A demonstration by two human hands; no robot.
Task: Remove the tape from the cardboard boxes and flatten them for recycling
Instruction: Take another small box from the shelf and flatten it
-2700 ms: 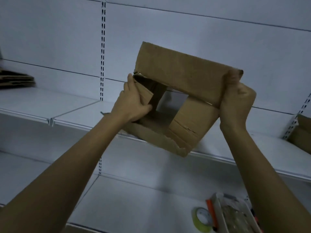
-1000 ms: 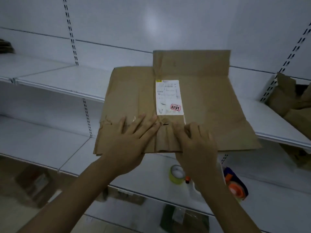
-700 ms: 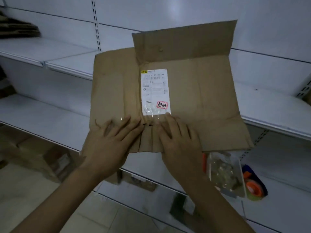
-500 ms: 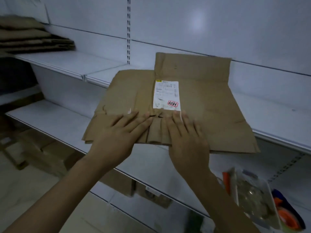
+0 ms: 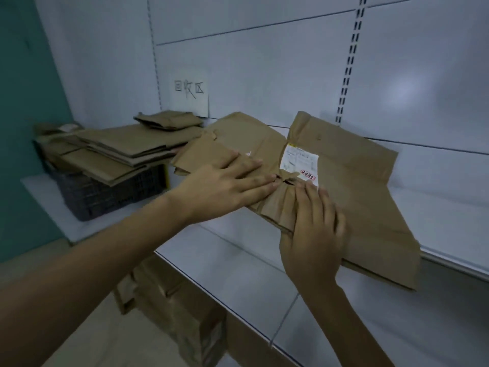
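— Over the white metal shelf [image 5: 436, 205], up at chest level, sits the flattened brown cardboard box [image 5: 357, 207], its white printed shipping label [image 5: 299, 160] facing up. I can't tell whether its far edge rests on the shelf.

— And the hands?

— The left grip [image 5: 225, 181] lies flat on the top face, fingers straight and spread, tips just beside the label. The right grip [image 5: 315, 229] is laid over the near edge, fingers straight on top. Both thumbs are hidden, so I can only say the fingers are extended on the board, not curled round it.

— How will it handle?

— Light, I'd judge, and stiff only in patches. The middle of the near edge is crumpled into pleats between the two hands, so it will likely sag or fold there. The raised flap at the back looks ready to spring up.

— Where would you take hold?

— Out at the smoother panels on either side of the pleats, fingers above and thumb below, across a fold line rather than along it. The surface is dry and matt, so I don't expect slipping. Tearing at the creases is the greater risk.

— Where does it belong?

— Probably on the stack of flattened brown cardboard sheets [image 5: 119, 152] to the left, piled on the dark slatted plastic crate [image 5: 105, 194].
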